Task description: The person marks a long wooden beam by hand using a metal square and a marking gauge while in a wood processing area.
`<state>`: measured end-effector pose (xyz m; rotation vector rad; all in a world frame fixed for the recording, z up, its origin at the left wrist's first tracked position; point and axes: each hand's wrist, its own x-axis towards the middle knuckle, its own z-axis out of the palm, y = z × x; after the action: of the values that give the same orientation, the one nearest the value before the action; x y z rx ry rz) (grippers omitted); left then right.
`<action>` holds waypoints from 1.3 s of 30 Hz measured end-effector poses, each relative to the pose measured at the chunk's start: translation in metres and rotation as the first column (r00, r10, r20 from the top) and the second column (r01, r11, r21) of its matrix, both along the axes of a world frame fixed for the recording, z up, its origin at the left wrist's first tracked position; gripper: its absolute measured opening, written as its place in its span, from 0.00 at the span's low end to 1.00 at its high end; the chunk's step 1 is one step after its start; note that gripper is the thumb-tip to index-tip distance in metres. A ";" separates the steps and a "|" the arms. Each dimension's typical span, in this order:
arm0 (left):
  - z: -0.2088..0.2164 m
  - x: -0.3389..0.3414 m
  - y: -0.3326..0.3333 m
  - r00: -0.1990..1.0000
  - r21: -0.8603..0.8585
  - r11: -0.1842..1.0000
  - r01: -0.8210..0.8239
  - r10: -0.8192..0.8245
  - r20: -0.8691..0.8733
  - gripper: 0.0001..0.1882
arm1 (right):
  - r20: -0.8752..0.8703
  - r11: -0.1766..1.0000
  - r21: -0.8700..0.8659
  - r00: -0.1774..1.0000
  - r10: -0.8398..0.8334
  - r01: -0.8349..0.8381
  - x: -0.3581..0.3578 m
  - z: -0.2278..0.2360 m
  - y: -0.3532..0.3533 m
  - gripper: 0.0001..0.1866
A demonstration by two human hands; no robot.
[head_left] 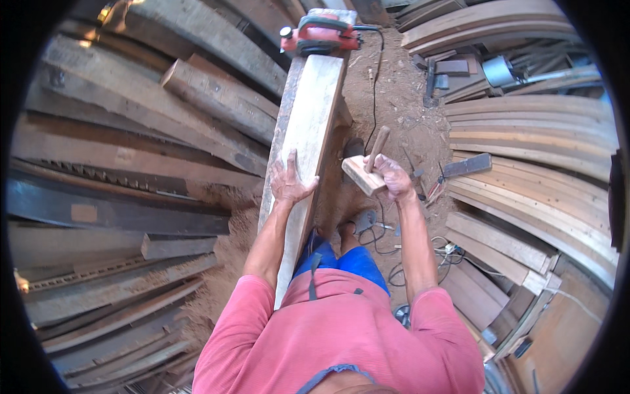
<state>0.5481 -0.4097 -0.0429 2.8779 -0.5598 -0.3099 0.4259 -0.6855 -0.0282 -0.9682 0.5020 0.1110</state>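
A long pale wooden plank [314,111] lies lengthwise in front of me on a narrow bench [279,141]. My left hand [290,180] rests on the plank's top face with fingers spread, the thumb toward its right edge. To the right of the plank, my right hand [394,176] is closed on a wooden marking gauge [359,175], a block with a round rod standing out of it. The gauge is held apart from the plank. Part of it is hidden behind my fingers. A red electric planer [321,36] sits at the bench's far end.
Stacked beams [131,98] crowd the left side. Curved boards [531,131] are piled on the right. A black cord [375,85] runs from the planer along the sawdust-covered floor [400,98]. Tangled cables [453,251] and pliers [434,189] lie to the right of my feet.
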 end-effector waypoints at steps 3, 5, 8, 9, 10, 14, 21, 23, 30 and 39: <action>-0.002 0.002 0.002 0.999 -0.065 0.998 0.007 -0.004 0.043 0.58 | -0.034 0.982 0.190 0.999 -0.003 0.009 0.022 -0.001 0.001 0.22; 0.001 0.002 0.004 1.000 -0.086 0.996 -0.021 0.022 0.008 0.58 | -0.047 0.984 0.180 0.999 0.025 -0.016 0.030 -0.003 0.007 0.22; 0.008 0.005 0.001 0.997 -0.052 0.997 -0.064 0.061 -0.050 0.59 | -0.067 0.996 0.073 0.997 0.048 -0.043 0.043 -0.001 0.019 0.21; 0.016 0.006 0.002 0.988 -0.062 0.994 -0.087 0.077 -0.137 0.60 | -0.124 0.992 -0.090 0.989 0.079 -0.091 0.047 -0.001 0.022 0.20; 0.020 0.006 0.002 0.970 -0.071 0.991 -0.110 0.091 -0.224 0.60 | -0.184 0.958 -0.247 0.978 0.100 -0.144 0.053 -0.002 0.027 0.19; -0.001 -0.001 0.036 0.987 -0.445 0.881 -0.161 0.135 -0.089 0.54 | -0.362 0.089 -0.924 0.927 0.101 -0.371 0.095 0.021 0.068 0.21; -0.008 -0.031 0.067 0.942 -0.122 0.947 -0.296 0.269 -0.200 0.33 | -0.299 -0.156 -0.929 0.930 -0.215 -0.335 0.136 0.007 0.192 0.29; -0.014 -0.036 0.069 0.942 -0.136 0.942 -0.306 0.279 -0.186 0.33 | -0.354 -0.153 -0.899 0.886 -0.300 -0.411 0.150 0.020 0.199 0.26; -0.007 -0.027 0.070 0.952 -0.254 0.920 -0.298 0.267 -0.151 0.31 | -0.390 -0.240 -0.835 0.840 -0.377 -0.495 0.200 0.011 0.163 0.25; -0.011 -0.034 0.072 0.946 -0.234 0.917 -0.323 0.306 -0.108 0.29 | -0.275 -0.274 -0.883 0.894 -0.354 -0.381 0.176 0.011 0.192 0.25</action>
<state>0.5145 -0.3373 -0.0538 2.6426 -0.1053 -0.2648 0.6024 -0.4935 -0.0170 -2.8224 1.1125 -0.1366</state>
